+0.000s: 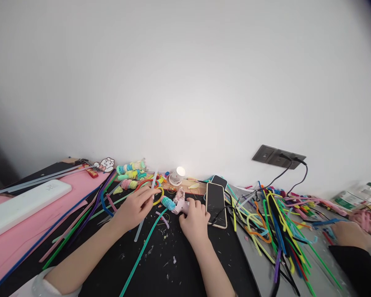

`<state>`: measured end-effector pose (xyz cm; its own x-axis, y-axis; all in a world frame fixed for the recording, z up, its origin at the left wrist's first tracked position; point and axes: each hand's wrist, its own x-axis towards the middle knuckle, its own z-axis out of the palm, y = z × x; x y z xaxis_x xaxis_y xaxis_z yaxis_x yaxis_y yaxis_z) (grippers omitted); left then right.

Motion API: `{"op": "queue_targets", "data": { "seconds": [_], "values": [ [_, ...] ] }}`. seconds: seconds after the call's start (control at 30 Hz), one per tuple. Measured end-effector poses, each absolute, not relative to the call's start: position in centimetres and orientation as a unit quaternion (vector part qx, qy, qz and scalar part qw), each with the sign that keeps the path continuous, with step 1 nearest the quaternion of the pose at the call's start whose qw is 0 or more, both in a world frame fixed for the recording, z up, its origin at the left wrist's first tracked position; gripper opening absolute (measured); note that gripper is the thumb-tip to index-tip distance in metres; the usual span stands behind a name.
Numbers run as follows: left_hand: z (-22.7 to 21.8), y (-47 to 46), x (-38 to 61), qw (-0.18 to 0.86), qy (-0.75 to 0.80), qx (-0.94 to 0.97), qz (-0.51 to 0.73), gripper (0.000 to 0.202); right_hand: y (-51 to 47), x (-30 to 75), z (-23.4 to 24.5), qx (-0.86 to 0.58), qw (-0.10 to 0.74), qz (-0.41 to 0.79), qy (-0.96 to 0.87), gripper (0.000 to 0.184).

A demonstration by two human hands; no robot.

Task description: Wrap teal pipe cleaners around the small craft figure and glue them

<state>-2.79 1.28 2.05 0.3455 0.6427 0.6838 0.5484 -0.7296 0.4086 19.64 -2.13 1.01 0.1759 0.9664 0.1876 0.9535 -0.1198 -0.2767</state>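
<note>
My left hand [138, 207] has its fingers pinched at a yellow pipe-cleaner loop [162, 193]. A fluffy blue pipe-cleaner coil [168, 203] sits beside the loop, at its right. Behind my left hand a translucent stick [139, 231] slants across the black table surface. My right hand [195, 218] curls round a pale pink tool [179, 206] that looks like a small glue gun; its grip is partly hidden by the fingers. The tool's front end is close to the blue coil. A teal pipe cleaner [142, 251] runs from near the coil toward me.
Behind my hands stands a lit white paper cup [177, 176]. Phones [216, 204] lie right of my right hand. Loose pipe cleaners [278, 222] pile up further right, near another person's hand [351, 234]. At left are a white device [31, 206] and pink paper [43, 231].
</note>
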Motion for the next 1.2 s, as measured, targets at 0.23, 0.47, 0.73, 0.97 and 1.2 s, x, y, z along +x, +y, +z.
{"op": "queue_targets", "data": {
  "seconds": [0.23,0.47,0.73,0.97,1.2],
  "values": [
    [1.7,1.3,-1.6,0.116,0.399,0.855,0.311,0.040,-2.0,19.8,1.0,-0.728,0.191,0.040,-0.657,0.049],
    [1.2,1.2,-1.4,0.075,0.436,0.869,0.220,0.036,-2.1,19.6,1.4,-0.716,0.221,0.064,-0.659,0.050],
    [1.3,1.4,-1.7,0.074,0.450,0.859,0.232,0.035,-1.8,19.7,0.9,-0.740,0.276,0.040,-0.611,0.054],
    [2.1,0.9,-2.0,0.102,0.427,0.866,0.241,0.032,-1.1,20.9,0.1,-0.723,0.355,0.009,-0.592,0.055],
    [2.0,0.8,-1.8,0.128,0.418,0.872,0.218,0.032,-0.6,20.9,-0.6,-0.696,0.409,-0.009,-0.590,0.062]
  ]
}}
